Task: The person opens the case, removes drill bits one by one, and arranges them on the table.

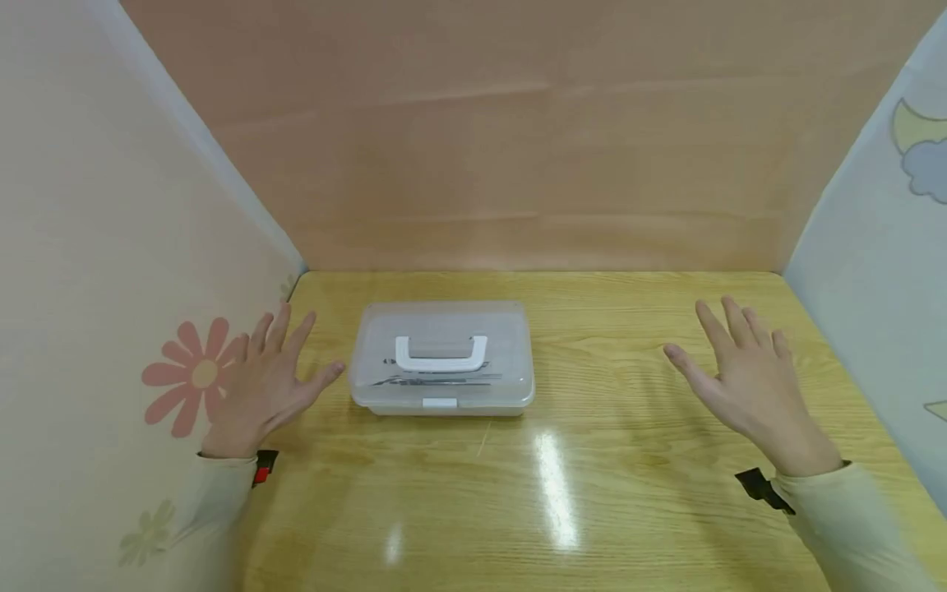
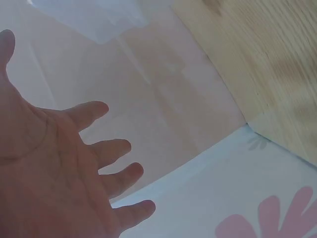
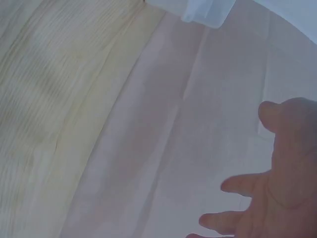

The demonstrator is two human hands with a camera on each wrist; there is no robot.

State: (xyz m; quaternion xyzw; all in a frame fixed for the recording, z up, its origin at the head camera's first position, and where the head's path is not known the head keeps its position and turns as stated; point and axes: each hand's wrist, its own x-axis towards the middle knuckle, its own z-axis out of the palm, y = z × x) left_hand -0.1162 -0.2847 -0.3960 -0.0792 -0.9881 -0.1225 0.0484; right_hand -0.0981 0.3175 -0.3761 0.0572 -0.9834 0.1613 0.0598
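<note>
Desk (image 1: 621, 526): yellowish woodgrain, pretty shiny, glare streak (image 1: 555, 493) lower middle
Back wall (image 1: 547, 156): tan, kinda creased, fills the top
Left wall (image 1: 89, 205): pale, pink flower (image 1: 203, 374)
Right wall (image 1: 880, 263): pale too, moon (image 1: 913, 127) upper right
Box (image 1: 444, 349): see-through plastic, left of centre
Left hand (image 1: 270, 382): fingers spread apart, near box
Right hand (image 1: 755, 382): also spread apart, frame's right side

Surface: wood-grain table (image 1: 614, 501), glossy | On it: closed translucent box (image 1: 444, 347), white handle (image 1: 440, 364), left of table's middle

White handle (image 1: 441, 364), yellow wood-grained table (image 1: 607, 411)
</note>
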